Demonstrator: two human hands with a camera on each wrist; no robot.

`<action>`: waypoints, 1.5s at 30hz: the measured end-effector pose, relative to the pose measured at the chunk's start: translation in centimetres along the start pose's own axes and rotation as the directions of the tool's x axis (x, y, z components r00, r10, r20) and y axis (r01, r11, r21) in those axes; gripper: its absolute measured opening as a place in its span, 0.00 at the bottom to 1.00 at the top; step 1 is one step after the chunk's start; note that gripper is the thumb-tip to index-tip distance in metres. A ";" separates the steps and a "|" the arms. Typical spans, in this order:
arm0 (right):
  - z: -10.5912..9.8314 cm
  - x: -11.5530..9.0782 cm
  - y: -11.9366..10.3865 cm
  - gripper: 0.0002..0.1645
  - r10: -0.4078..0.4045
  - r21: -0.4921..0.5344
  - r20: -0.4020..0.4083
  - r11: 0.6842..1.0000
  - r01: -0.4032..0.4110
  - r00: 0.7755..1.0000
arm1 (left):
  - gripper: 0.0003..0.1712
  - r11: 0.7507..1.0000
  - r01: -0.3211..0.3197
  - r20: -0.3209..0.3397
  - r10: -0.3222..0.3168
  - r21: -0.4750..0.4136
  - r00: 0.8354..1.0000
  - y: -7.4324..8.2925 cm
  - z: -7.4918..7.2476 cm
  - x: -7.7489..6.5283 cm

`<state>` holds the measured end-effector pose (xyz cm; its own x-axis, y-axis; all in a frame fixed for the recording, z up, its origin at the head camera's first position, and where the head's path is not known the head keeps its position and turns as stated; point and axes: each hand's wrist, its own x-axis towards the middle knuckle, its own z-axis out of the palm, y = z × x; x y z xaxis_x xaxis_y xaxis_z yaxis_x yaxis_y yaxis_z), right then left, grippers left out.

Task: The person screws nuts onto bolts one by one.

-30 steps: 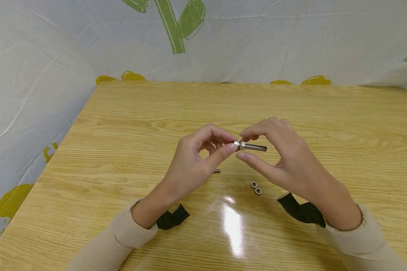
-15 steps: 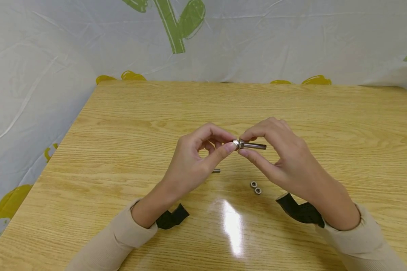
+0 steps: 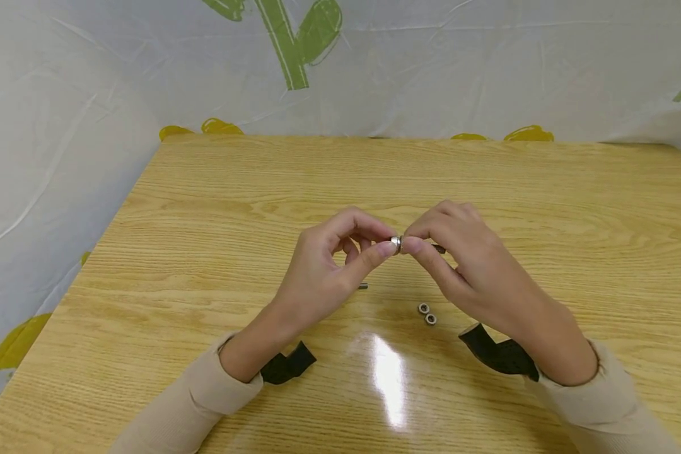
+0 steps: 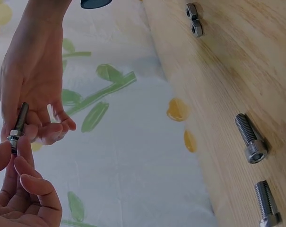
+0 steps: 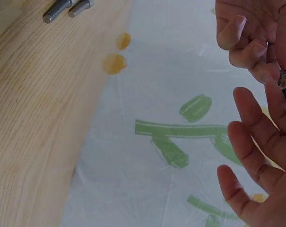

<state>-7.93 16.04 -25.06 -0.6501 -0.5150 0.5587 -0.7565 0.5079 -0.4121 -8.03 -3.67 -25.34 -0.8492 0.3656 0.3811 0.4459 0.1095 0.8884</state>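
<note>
A socket head bolt (image 4: 21,118) with a hex nut (image 4: 14,134) threaded near its head is held between both hands above the table. My left hand (image 3: 320,261) pinches the head end between thumb and index finger, the bolt pointing right. On the nut side, my right hand (image 3: 477,271) pinches with thumb and index finger, hiding the nut in the head view. Only the dark tip of the shank pokes out beyond those fingers there. The other fingers of the right hand are loosely spread in the right wrist view.
Two loose nuts (image 3: 427,314) lie touching on the wooden table (image 3: 261,176), below the right hand. Two more bolts, one upper (image 4: 250,139) and one lower (image 4: 267,203), rest on it, mostly behind the left hand in the head view. A patterned sheet (image 3: 431,69) hangs behind.
The right thumb and index finger, apart around the nut a second ago, came together on it. The thumb has since rolled upward over it. The left hand stays put.
</note>
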 end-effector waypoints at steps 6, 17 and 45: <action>-0.3 0.0 -0.1 0.10 0.059 -0.014 0.026 0.998 -0.058 0.998 | 0.06 1.000 0.002 -0.004 -0.002 0.008 1.000 -0.1 0.1 0.0; 0.0 0.0 0.2 0.16 -0.046 0.008 -0.033 0.999 0.047 0.998 | 0.06 1.000 0.013 -0.019 -0.014 -0.007 1.000 -0.2 0.0 0.0; 0.0 -0.2 0.3 0.19 -0.042 -0.009 -0.055 0.999 0.041 0.998 | 0.06 1.000 0.000 0.000 0.000 0.008 1.000 0.0 0.1 -0.1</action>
<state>-8.03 16.23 -25.27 -0.6130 -0.4969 0.6143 -0.7820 0.4925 -0.3820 -7.88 -3.60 -25.37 -0.8493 0.3658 0.3807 0.4478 0.1172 0.8864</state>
